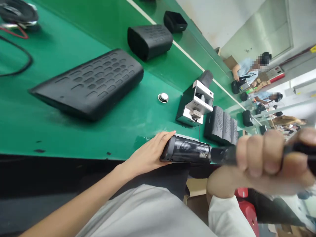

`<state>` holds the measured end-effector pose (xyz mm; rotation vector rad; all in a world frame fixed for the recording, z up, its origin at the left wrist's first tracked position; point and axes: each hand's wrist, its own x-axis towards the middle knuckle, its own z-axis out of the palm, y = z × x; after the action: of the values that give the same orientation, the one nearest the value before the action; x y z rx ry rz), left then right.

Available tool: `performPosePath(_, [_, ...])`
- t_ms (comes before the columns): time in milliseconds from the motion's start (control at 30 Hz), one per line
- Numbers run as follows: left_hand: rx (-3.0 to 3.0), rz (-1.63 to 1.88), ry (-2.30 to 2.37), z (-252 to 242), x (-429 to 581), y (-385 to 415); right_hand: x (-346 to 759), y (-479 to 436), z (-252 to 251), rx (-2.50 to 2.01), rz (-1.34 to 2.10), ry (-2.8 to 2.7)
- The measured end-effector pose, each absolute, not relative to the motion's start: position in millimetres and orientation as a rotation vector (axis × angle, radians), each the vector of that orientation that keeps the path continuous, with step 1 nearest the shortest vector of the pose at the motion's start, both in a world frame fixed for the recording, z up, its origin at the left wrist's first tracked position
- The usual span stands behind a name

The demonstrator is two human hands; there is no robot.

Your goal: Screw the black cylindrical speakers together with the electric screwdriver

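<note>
Speaker shell (185, 153) in left hand (148, 154), tool (222, 154) in right hand (266, 158).

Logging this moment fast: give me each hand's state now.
Left hand: fingers wrapped on the end of the black speaker body, holding it.
Right hand: closed in a fist around a black tool handle.
</note>
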<state>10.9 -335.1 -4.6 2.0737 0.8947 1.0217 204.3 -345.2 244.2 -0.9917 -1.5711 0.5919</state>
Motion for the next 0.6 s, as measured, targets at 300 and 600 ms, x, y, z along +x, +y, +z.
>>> performPosePath(300, [2.060,0.989,0.919,-10.2,5.6,-337.0,209.4,-216.2,223.0,-0.741,0.195,-1.217])
performPosePath(600, [2.037,0.996,0.933,-13.2,5.5,-337.4,210.5,-210.9,211.7,-0.764,0.234,-1.247])
